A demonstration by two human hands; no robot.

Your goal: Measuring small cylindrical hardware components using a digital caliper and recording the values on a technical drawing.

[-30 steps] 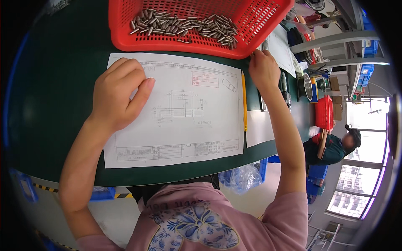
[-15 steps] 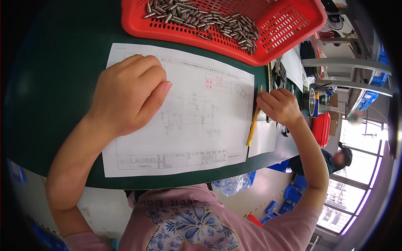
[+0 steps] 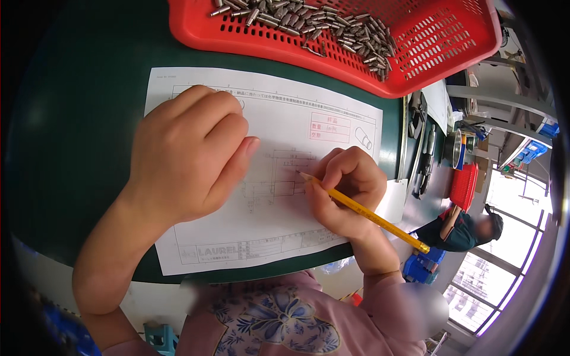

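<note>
Low in the frame, the right hand [image 3: 347, 190] is pinching one yellow wooden pencil [image 3: 362, 210] in its fingers, tip touching the printed white drawing sheet [image 3: 285, 127] at mid-frame. The left hand [image 3: 190, 154] is lying loosely curled on that single sheet, pinning it to the dark green tabletop [image 3: 77, 118]. Marking seems underway; steady tip placement matters next. Farther up, one red perforated plastic basket [image 3: 451, 41] is holding many small metal pins [image 3: 320, 26].

A red perforated plastic basket [image 3: 439, 53] of small metal pins [image 3: 320, 24] sits at the far edge of the green worktop [image 3: 77, 118]. Hand tools [image 3: 424, 154] lie along its right edge, beside a small red bin [image 3: 463, 184].
</note>
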